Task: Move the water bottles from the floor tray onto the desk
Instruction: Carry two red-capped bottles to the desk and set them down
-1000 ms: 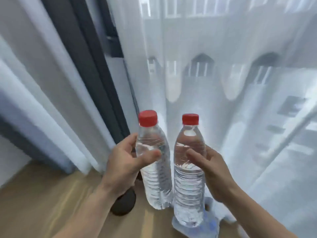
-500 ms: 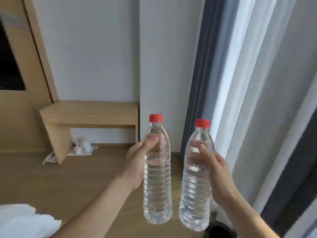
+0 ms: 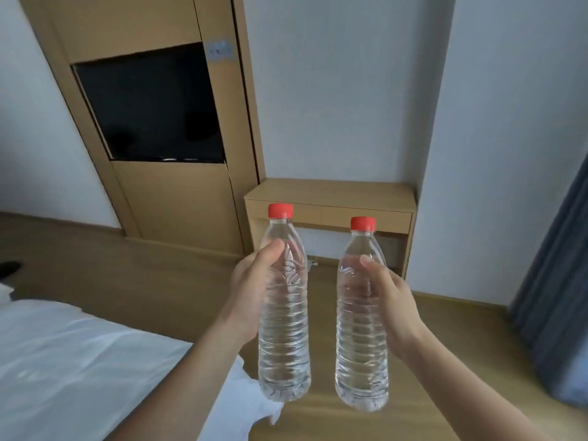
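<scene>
Two clear water bottles with red caps are held upright in the air, side by side. My left hand (image 3: 251, 291) grips the left bottle (image 3: 284, 338) around its upper body. My right hand (image 3: 389, 303) grips the right bottle (image 3: 361, 354) the same way. Straight ahead, beyond the bottles, a light wooden desk (image 3: 331, 194) stands against the white wall, its top bare. The floor tray is out of view.
A tall wooden panel with a dark television (image 3: 149, 106) stands left of the desk. A bed with white sheets (image 3: 73, 361) fills the lower left. A blue-grey curtain (image 3: 553, 281) hangs at the right. Wooden floor (image 3: 159, 288) stretches between me and the desk.
The view has swung left from the window and curtains to face the desk. Both hands have kept their bottles, upright and side by side.
</scene>
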Demonstrator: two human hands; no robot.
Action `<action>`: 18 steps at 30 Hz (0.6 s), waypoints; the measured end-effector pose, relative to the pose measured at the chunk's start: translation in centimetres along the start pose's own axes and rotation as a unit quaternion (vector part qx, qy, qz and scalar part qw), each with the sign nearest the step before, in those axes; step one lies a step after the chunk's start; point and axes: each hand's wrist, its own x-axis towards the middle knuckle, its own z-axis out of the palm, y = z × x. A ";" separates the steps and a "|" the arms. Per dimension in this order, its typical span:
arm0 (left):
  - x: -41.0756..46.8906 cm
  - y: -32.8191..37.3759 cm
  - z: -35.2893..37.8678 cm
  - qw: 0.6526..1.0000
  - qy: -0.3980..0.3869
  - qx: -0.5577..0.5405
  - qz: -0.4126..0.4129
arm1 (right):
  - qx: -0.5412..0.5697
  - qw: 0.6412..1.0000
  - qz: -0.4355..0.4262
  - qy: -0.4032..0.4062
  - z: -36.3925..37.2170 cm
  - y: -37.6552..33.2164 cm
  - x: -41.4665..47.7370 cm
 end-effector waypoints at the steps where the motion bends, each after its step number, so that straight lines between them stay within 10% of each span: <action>1: 1.4 0.0 -1.0 1.000 0.008 0.003 0.000 | -0.001 1.000 0.001 -0.016 1.3 0.2 1.4; 18: 33.3 -3.0 -3.2 0.990 0.124 0.058 0.027 | 0.048 0.989 0.025 -0.137 6.2 2.9 38.1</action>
